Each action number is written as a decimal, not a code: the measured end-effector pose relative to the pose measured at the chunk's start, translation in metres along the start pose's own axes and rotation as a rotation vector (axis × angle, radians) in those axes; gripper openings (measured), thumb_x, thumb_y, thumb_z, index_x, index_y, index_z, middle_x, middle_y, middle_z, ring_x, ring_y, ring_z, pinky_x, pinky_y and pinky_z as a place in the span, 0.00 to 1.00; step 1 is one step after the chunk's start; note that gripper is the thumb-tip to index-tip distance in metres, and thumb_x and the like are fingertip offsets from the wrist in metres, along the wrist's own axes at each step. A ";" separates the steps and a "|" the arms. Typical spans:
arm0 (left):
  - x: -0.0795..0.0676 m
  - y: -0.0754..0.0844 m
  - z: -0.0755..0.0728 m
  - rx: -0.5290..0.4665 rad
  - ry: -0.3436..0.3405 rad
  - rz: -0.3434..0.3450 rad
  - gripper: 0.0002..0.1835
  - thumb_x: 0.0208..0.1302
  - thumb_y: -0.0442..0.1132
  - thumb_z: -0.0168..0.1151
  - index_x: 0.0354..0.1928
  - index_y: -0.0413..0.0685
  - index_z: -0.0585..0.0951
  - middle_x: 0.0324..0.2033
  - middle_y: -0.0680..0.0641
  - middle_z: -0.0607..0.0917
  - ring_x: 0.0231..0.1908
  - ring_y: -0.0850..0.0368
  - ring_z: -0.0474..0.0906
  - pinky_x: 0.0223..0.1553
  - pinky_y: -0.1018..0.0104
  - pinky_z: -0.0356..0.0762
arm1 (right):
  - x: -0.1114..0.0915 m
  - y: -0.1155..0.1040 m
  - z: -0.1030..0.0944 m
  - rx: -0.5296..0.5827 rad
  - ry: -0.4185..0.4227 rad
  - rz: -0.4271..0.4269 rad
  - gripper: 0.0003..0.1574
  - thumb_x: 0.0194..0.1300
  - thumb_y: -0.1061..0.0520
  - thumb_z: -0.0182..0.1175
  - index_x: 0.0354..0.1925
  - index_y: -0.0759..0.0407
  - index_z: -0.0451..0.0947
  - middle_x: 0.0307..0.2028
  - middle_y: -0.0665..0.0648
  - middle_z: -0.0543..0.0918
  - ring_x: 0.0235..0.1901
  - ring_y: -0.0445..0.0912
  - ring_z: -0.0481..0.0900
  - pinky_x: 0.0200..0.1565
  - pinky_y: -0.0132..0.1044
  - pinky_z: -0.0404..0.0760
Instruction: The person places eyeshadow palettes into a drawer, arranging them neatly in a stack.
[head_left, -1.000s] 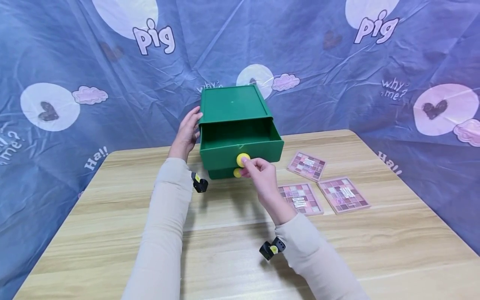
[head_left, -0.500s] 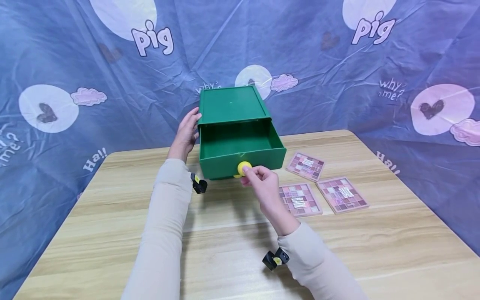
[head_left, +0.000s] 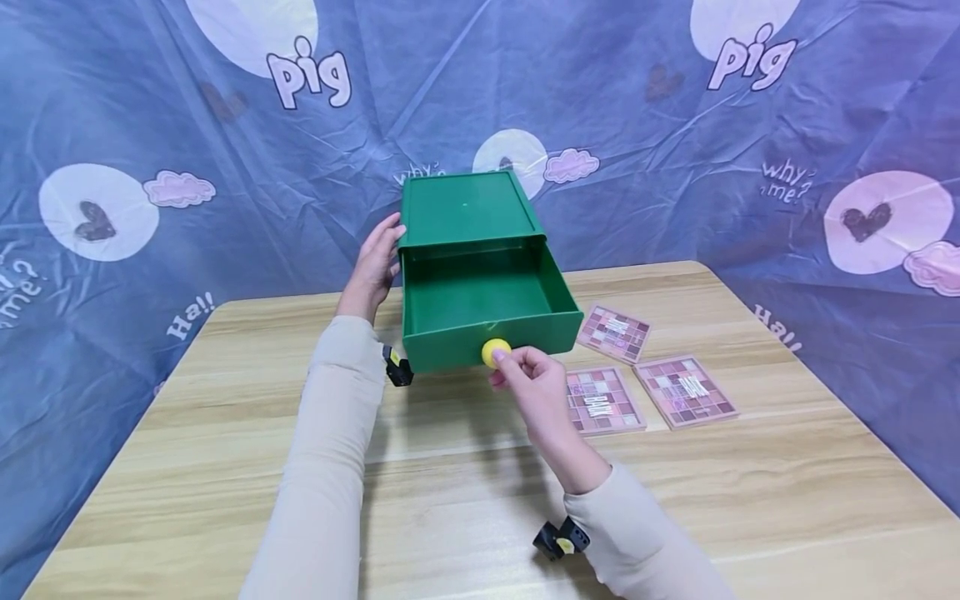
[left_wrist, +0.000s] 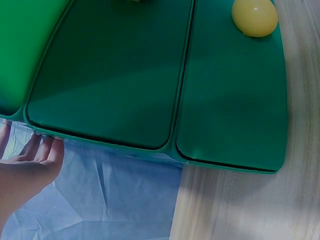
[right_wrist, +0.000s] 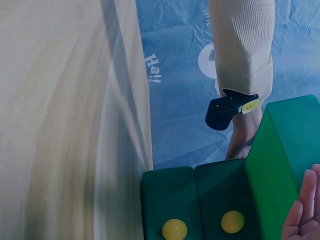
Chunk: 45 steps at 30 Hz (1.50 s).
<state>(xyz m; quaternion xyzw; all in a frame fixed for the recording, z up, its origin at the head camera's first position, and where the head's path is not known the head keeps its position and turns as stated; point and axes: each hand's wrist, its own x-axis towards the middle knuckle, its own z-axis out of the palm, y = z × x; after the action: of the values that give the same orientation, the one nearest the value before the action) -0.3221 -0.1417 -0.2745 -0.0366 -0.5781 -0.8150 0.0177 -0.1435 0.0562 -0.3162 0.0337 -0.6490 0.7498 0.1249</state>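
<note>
A green drawer cabinet (head_left: 468, 204) with yellow knobs stands on the table. Its top drawer (head_left: 483, 292) is pulled well out, and the inside that shows is bare. My right hand (head_left: 543, 396) pinches this drawer's round yellow knob (head_left: 492, 349) between thumb and fingers. On the cabinet's left side, my left hand (head_left: 371, 265) rests with its fingers extended against the wall; the left wrist view shows those fingertips (left_wrist: 56, 150) at the side edge. Two lower drawers, with yellow knobs (right_wrist: 174, 229), are closed in the right wrist view.
Three pink eyeshadow palettes, one at the back (head_left: 615, 333), one nearer (head_left: 603, 400) and one to the right (head_left: 686, 390), lie right of the cabinet on the wooden table (head_left: 225, 467). A blue printed cloth (head_left: 637, 167) hangs behind the table.
The right hand has drawn the top drawer further out toward me, and more of its inside shows. The left hand has stayed at the cabinet's side.
</note>
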 end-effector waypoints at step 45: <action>0.001 -0.003 0.002 0.010 0.022 0.004 0.26 0.57 0.40 0.49 0.61 0.51 0.63 0.52 0.44 0.69 0.50 0.55 0.64 0.51 0.60 0.56 | -0.014 0.005 -0.020 -0.082 -0.219 -0.039 0.10 0.57 0.62 0.56 0.30 0.73 0.73 0.24 0.63 0.78 0.25 0.49 0.77 0.32 0.37 0.75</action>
<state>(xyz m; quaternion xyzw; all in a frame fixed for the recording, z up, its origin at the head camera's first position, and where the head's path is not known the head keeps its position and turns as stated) -0.3230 -0.1387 -0.2763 -0.0285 -0.5819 -0.8123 0.0258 -0.1288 0.0728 -0.3270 0.1229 -0.6879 0.7120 0.0690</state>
